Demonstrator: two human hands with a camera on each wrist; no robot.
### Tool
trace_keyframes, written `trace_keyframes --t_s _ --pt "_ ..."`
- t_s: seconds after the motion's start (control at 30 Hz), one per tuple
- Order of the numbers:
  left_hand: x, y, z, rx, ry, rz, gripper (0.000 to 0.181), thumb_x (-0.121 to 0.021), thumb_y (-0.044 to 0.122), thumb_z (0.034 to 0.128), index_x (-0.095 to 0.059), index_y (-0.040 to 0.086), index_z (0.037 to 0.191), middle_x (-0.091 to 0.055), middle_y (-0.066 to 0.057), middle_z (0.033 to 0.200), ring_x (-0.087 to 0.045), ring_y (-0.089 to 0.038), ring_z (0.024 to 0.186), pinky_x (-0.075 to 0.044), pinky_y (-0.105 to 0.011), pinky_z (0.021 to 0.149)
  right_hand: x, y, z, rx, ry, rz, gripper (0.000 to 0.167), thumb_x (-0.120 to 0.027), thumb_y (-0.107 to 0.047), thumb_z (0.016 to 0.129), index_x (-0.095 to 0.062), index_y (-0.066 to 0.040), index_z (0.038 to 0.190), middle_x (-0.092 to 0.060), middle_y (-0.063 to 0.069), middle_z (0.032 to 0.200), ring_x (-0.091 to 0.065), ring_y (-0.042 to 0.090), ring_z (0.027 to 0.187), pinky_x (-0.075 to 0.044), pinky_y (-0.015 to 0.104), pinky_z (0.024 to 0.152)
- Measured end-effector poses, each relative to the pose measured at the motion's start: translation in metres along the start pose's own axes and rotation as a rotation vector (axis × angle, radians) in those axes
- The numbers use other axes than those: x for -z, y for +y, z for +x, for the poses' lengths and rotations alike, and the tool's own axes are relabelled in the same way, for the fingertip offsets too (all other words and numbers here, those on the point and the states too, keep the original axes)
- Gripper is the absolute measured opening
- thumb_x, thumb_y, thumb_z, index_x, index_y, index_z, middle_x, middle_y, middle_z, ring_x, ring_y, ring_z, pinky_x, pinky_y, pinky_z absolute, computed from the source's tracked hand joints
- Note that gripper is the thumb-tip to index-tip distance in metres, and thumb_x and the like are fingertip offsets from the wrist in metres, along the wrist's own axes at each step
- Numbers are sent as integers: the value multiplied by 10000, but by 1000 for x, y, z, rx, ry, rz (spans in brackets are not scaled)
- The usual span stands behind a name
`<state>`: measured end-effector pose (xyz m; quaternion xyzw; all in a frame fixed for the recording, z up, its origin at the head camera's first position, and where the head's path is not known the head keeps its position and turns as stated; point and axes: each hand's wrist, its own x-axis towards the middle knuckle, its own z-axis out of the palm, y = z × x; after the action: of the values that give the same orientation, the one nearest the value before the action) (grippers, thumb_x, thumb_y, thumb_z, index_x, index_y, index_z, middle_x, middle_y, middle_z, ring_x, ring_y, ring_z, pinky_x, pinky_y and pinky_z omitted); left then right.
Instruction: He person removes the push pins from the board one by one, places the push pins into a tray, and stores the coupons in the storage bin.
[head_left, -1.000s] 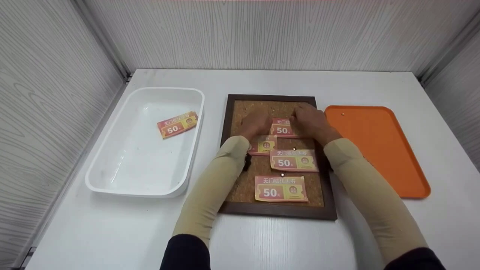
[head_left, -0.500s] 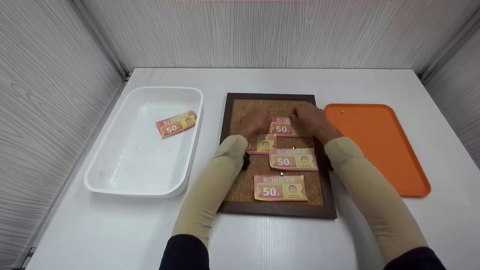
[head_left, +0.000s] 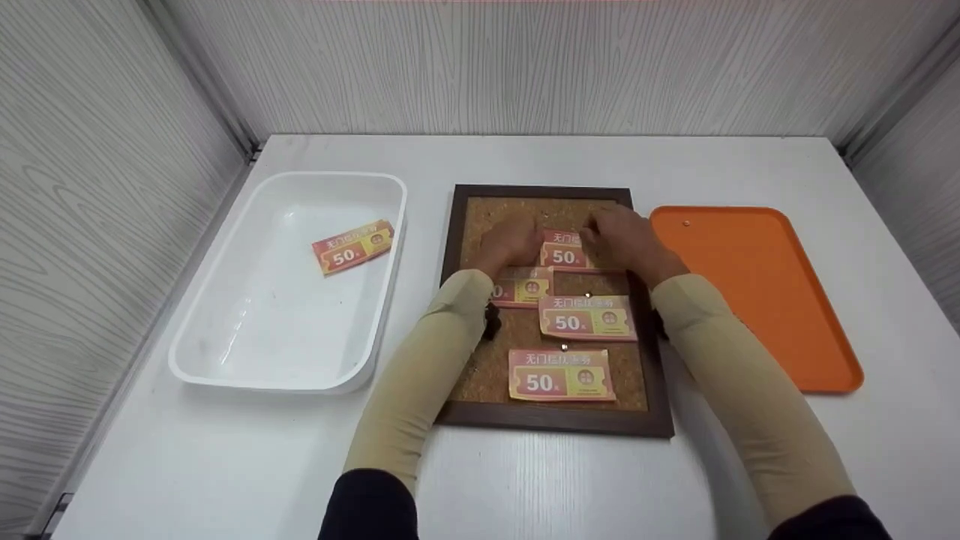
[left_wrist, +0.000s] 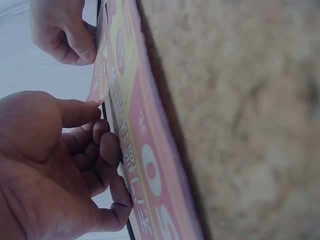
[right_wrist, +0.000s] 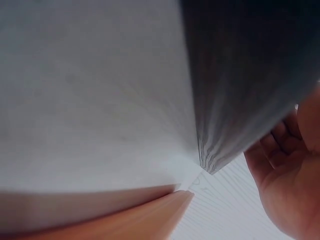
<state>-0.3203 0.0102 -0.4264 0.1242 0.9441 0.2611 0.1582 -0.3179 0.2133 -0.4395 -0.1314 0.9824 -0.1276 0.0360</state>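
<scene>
A cork board with a dark brown frame lies on the table. At its upper part, my left hand pinches the left end of a pink-and-yellow coupon between thumb and fingers. My right hand holds the same coupon's right end, its fingertips partly hidden in the head view. The left wrist view shows this coupon tilted above the board, with the right thumb against its edge. Below lie another coupon, partly behind the left wrist, a third coupon and the lowest coupon.
Left of the board stands a white plastic tub with one loose coupon inside. To the right lies an orange tray with a small metal pin on it. Small pins sit at the top edges of the lower coupons.
Almost nothing differs. Both hands stay at the upper coupon, with only slight finger movement; the whole head view has shifted a little.
</scene>
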Motion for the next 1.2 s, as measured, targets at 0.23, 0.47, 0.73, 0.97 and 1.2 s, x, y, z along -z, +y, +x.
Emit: trace_keyframes --t_s 0.23,0.47,0.73,0.97,1.2 --pt "3 0 -4 28 -10 -105 276 -451 335 1011 -622 121 1045 -629 -56 946 -614 -191 789 -499 -305 646 0 2 0 -19 -19 37 354 -463 -329 998 -607 -60 1178 -591 148 1124 -559 316 1021 -473 510 878" --pt "6 -3 -6 23 -30 -213 291 -430 350 1018 -609 121 1029 -627 -65 925 -621 -184 746 -502 -282 591 2 5 -2 -10 -12 112 332 -471 -302 998 -584 -40 1168 -577 158 1112 -552 319 994 -464 503 891" --pt "8 -8 -7 -7 -16 -284 293 -422 350 1023 -604 120 1022 -618 -56 905 -583 -162 727 -467 -267 578 4 8 -4 13 2 184 278 -472 -284 1006 -583 -48 1100 -574 131 1021 -532 274 867 -458 440 764" --pt "12 -11 -9 -20 -4 -286 255 -413 346 1026 -576 152 1048 -595 -42 913 -554 -155 759 -451 -267 607 5 7 -6 21 37 212 239 -506 -281 998 -593 -64 1049 -580 114 960 -528 253 792 -439 386 670" --pt "19 -10 -14 44 -44 -406 260 -418 353 1026 -553 155 1130 -612 -69 1025 -605 -192 869 -515 -308 695 7 9 -8 4 41 233 288 -507 -318 998 -600 -61 1090 -554 117 1000 -528 254 820 -448 378 669"
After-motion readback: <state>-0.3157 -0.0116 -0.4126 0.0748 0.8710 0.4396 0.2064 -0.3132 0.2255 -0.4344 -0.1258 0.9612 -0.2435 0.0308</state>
